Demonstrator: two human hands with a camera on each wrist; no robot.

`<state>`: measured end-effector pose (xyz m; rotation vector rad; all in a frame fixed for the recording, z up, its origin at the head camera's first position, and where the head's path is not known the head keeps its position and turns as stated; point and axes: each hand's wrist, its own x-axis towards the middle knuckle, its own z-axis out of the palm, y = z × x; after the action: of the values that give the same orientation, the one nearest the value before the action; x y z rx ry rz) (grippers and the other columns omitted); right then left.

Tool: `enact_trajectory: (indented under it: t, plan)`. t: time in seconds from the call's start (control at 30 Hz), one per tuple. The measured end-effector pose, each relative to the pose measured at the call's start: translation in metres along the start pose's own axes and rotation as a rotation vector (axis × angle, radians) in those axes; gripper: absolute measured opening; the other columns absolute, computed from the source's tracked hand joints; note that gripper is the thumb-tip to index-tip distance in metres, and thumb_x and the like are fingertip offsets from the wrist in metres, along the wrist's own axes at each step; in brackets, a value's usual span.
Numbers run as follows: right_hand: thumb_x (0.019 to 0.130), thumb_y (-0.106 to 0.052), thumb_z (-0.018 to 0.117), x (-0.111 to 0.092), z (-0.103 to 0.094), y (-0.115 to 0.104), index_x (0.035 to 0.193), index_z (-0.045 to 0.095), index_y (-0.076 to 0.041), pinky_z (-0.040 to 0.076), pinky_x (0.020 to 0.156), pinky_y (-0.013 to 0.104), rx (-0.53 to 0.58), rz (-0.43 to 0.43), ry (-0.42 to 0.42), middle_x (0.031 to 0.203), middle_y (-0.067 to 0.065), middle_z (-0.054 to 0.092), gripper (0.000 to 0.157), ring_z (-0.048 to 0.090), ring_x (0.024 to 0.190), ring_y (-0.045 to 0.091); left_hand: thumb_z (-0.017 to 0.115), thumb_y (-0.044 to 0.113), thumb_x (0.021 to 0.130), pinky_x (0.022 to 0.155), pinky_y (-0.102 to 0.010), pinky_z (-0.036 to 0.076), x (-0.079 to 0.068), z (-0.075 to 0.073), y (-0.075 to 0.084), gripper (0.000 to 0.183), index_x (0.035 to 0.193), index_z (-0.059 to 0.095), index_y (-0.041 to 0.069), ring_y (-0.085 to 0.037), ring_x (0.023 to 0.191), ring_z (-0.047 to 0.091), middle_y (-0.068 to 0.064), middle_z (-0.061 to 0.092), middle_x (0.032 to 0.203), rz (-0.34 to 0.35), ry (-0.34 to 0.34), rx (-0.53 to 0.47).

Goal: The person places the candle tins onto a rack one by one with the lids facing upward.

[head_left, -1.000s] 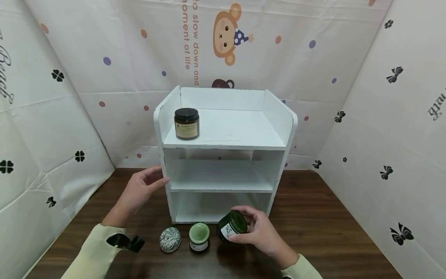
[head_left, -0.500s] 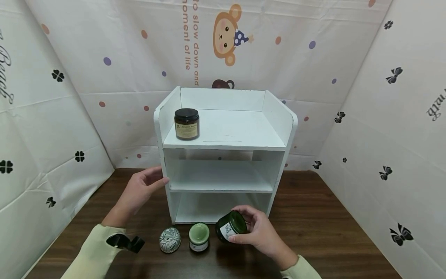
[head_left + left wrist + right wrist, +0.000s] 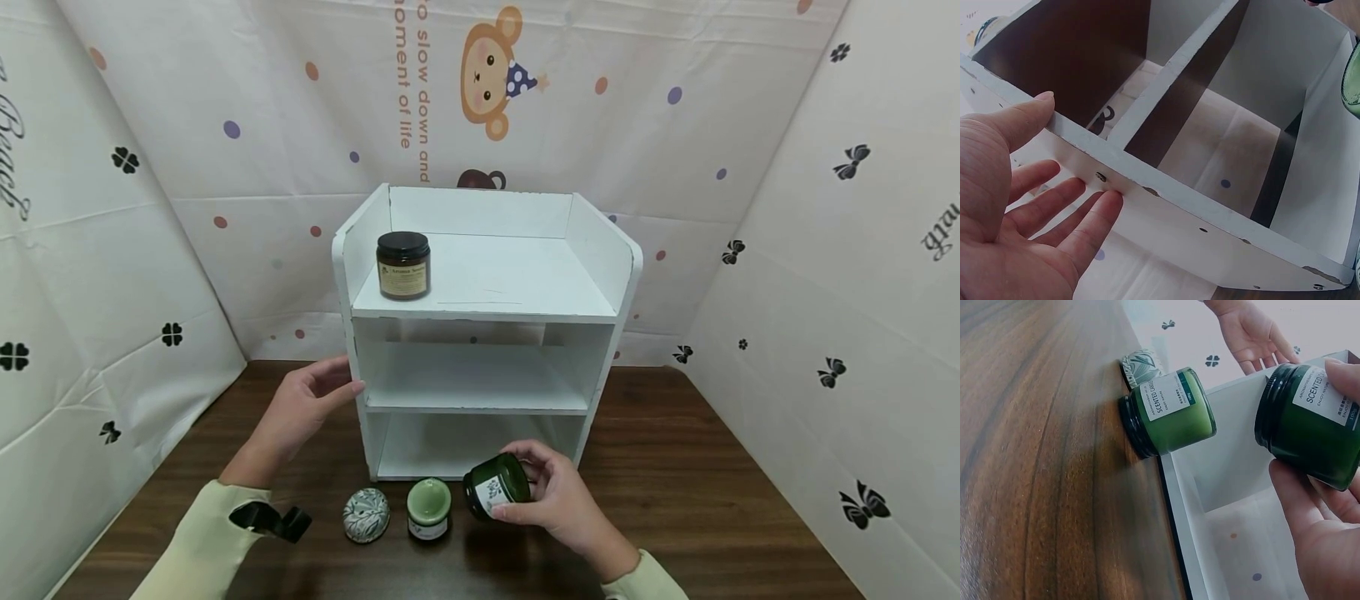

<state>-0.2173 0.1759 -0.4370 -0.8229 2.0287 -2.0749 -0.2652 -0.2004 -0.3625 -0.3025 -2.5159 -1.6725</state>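
My right hand [image 3: 555, 496] grips a dark green scented candle jar [image 3: 497, 486] by its sides, thumb near the white label. The jar is tilted, its black lid [image 3: 1266, 409] toward the tabletop, just in front of the shelf's bottom compartment. My left hand [image 3: 303, 400] touches the left side of the white shelf unit [image 3: 517, 275]. In the left wrist view the thumb [image 3: 1032, 119] lies at the front edge, and loosely bent fingers meet the outer side. A lighter green scented candle jar [image 3: 429, 504] stands lid-down beside a round leaf-patterned container [image 3: 367, 515].
On the top shelf, at the left, stands a brown jar [image 3: 402, 268] with a black lid and cream label. Two lower compartments show bare white boards. Printed white cloth [image 3: 262, 275] encloses the wooden table [image 3: 660, 475] at the back and sides.
The dark green candle jar has shifted slightly left and turned a little in my right hand, so its label shows more. My left hand stays against the shelf.
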Motion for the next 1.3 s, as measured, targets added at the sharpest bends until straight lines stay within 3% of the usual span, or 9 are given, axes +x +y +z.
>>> enact_trajectory:
  t: [0.27, 0.67, 1.3]
  plan:
    - [0.077, 0.004, 0.085, -0.0013, 0.0014, 0.0014, 0.129, 0.048, 0.012, 0.062, 0.082, 0.032, 0.066, 0.025, -0.011, 0.122, 0.010, 0.061, 0.065, 0.069, 0.106, 0.018, 0.071, 0.047, 0.095, 0.103, -0.051, 0.053, 0.0009, -0.0002, -0.0020, 0.066, 0.149, 0.053, 0.014, -0.033, 0.131, 0.058, -0.014, 0.060, 0.145, 0.000, 0.011, 0.016]
    - [0.081, -0.002, 0.084, -0.0029, 0.0002, 0.0001, 0.131, 0.046, 0.010, 0.060, 0.086, 0.029, 0.022, 0.056, 0.030, 0.121, 0.012, 0.066, 0.064, 0.068, 0.104, 0.016, 0.071, 0.046, 0.095, 0.103, -0.051, 0.053, 0.0016, 0.0000, -0.0029, 0.065, 0.149, 0.054, 0.014, -0.033, 0.130, 0.058, -0.014, 0.060, 0.145, 0.004, 0.012, 0.015]
    - [0.083, -0.004, 0.082, -0.0044, -0.0007, 0.0013, 0.131, 0.045, 0.008, 0.063, 0.078, 0.034, 0.034, 0.070, 0.009, 0.121, 0.009, 0.067, 0.061, 0.073, 0.097, 0.020, 0.071, 0.046, 0.095, 0.104, -0.053, 0.052, 0.0008, 0.0001, -0.0030, 0.066, 0.150, 0.052, 0.013, -0.034, 0.132, 0.057, -0.014, 0.059, 0.146, 0.006, 0.007, 0.009]
